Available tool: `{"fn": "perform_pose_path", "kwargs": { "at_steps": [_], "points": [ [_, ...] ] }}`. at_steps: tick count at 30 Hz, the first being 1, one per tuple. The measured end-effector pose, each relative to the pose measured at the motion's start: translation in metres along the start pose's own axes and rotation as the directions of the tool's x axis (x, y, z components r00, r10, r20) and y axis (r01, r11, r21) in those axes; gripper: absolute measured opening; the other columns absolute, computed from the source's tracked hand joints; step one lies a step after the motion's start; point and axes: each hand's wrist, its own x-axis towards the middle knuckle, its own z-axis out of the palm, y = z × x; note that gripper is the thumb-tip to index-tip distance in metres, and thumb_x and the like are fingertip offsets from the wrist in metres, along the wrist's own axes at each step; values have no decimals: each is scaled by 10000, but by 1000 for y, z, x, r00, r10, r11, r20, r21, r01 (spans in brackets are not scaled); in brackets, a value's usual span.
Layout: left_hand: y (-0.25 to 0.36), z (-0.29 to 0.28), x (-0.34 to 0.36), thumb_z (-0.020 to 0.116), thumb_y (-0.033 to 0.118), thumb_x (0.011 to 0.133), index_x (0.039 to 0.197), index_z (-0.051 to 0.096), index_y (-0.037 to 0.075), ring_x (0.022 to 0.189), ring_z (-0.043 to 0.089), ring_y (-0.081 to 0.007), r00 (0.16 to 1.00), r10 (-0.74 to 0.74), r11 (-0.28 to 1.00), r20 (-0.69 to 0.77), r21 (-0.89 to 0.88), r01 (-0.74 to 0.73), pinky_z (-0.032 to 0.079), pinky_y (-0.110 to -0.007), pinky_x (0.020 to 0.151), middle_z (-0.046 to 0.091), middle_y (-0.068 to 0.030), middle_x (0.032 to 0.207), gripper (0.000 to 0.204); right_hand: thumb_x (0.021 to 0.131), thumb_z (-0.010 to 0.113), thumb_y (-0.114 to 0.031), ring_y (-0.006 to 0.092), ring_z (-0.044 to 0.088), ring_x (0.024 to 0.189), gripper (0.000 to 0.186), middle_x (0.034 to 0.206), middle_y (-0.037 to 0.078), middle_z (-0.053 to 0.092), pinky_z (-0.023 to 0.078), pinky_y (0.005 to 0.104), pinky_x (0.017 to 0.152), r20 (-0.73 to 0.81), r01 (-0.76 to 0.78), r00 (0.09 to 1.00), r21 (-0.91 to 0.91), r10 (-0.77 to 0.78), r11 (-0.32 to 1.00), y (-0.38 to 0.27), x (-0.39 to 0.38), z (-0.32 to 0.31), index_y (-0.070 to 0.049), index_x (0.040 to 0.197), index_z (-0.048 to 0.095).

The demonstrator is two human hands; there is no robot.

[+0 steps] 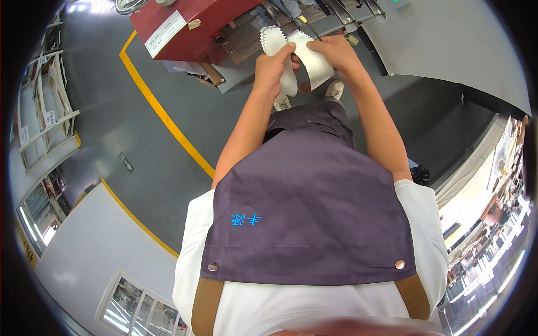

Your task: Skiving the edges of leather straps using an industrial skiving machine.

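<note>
White sheet material with a zigzag-cut edge at its far end is held between my two hands, in front of a machine. Its two curved flaps hang down toward me; whether they are one piece or two, I cannot tell. My left hand pinches the left flap, thumb on top. On the right flap, the thumb and fingers of my right hand are closed near its upper edge. Just beyond the flaps is the machine's metal working part, with thin rods and a narrow pointed tool over it.
A red machine housing with a white label stands at the far left of my hands. To the far right extends a pale grey panel. Yellow tape marks the grey floor. Shelving lines the left side.
</note>
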Motion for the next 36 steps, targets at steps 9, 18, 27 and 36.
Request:
{"fn": "perform_pose_path", "kwargs": {
  "at_steps": [9, 18, 27, 36],
  "points": [
    [6, 4, 0, 685, 201, 779, 880, 634, -23, 583, 612, -166, 998, -3, 996, 55, -91, 8, 504, -300, 548, 641, -90, 722, 251, 764, 637, -202, 176, 603, 602, 282, 762, 119, 650, 458, 298, 558, 51, -23, 999, 67, 19, 998, -33, -2, -8, 61, 865, 647],
    [-3, -2, 27, 685, 219, 797, 883, 631, -14, 586, 615, -175, 1000, -14, 975, -25, -223, 8, 503, -313, 539, 633, -93, 723, 254, 775, 609, -291, 309, 675, 744, 334, 809, 197, 682, 523, 389, 692, -59, 165, 976, -432, -210, 887, -15, 40, 9, 1, 912, 696],
    [-10, -2, 28, 708, 183, 772, 837, 641, -48, 522, 612, -144, 990, 115, 987, -79, 125, -105, 480, -266, 487, 648, -92, 694, 249, 763, 610, -487, 364, 647, 770, 450, 746, 182, 658, 503, 439, 706, -122, 190, 928, -659, -352, 728, -2, 51, 12, -45, 796, 689],
    [-7, -1, 32, 714, 183, 765, 838, 665, -52, 551, 618, -145, 986, 144, 975, -87, 183, -126, 486, -268, 502, 658, -93, 735, 251, 770, 601, -492, 388, 632, 734, 472, 718, 198, 643, 496, 424, 680, -226, 179, 895, -608, -384, 774, 1, 51, 27, -27, 756, 679]
  ]
}}
